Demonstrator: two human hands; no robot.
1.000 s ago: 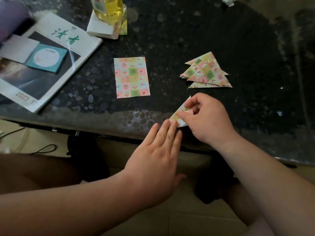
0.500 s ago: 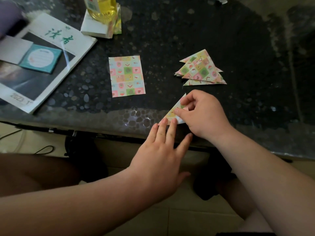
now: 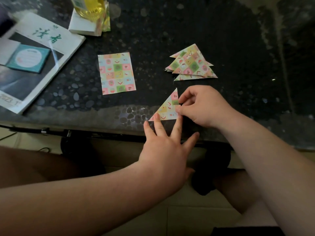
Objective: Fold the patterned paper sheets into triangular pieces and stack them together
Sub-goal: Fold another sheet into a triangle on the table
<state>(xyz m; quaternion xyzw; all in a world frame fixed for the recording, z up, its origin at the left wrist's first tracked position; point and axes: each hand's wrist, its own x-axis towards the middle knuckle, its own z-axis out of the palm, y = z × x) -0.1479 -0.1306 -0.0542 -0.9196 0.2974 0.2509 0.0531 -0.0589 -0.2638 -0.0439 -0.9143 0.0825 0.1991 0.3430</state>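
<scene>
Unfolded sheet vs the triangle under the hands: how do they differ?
Shape: the unfolded sheet is a flat rectangle; the triangle is folded three-cornered. Contact: the unfolded sheet lies untouched; the right hand pinches the triangle and the left hand presses its lower edge. Place: the unfolded sheet lies farther in, the triangle near the table edge. Both show the same pastel checked pattern.

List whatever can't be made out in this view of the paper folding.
All in the head view.
Pile of triangles: the number of pieces, because they overlap.
Folded triangle: its right edge, under the pinching right hand.
Bottle: its top, cut off by the upper edge.
Magazine: its left side, cut off by the frame; the small print is blurred.
</scene>
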